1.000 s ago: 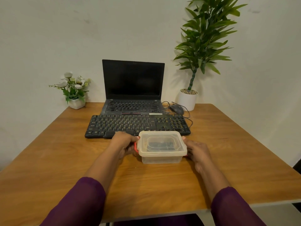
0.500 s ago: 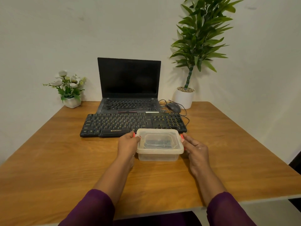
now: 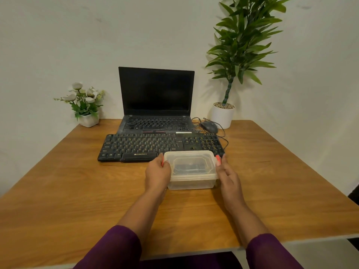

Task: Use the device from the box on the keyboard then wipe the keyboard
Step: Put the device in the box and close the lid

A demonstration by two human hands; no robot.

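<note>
Where the box [image 3: 191, 171] sits: on the bench [image 3: 77, 191], about mid-width, just in front of the right half of the keyboard [image 3: 145, 145]; its far rim hides part of the keyboard's near edge.
Box: clear plastic, lid [image 3: 191, 156] on.
Contents: a dark item [image 3: 187, 167] shows through the lid, too blurred to tell what it is.
Left hand [image 3: 157, 174]: at the box's left end, grip curled round that end, thumb over the lid rim.
Right hand [image 3: 230, 177]: against the box's right end, grip spread, fingers fairly straight along the side, tips at the far corner.
Red spots: one at each end by the fingertips; clip or nail, cannot tell.
Keyboard: black, flat, set crosswise, between the box and the laptop [image 3: 156, 90].
Laptop: open, screen dark, right behind the keyboard.
Mouse [image 3: 209, 126]: dark, corded, beside the laptop's right corner.
Tall plant [image 3: 222, 115]: white pot, far right, near the mouse.
Flower pot [image 3: 88, 119]: small, white, far left corner.
Sleeves [image 3: 120, 247]: purple, both forearms.
</note>
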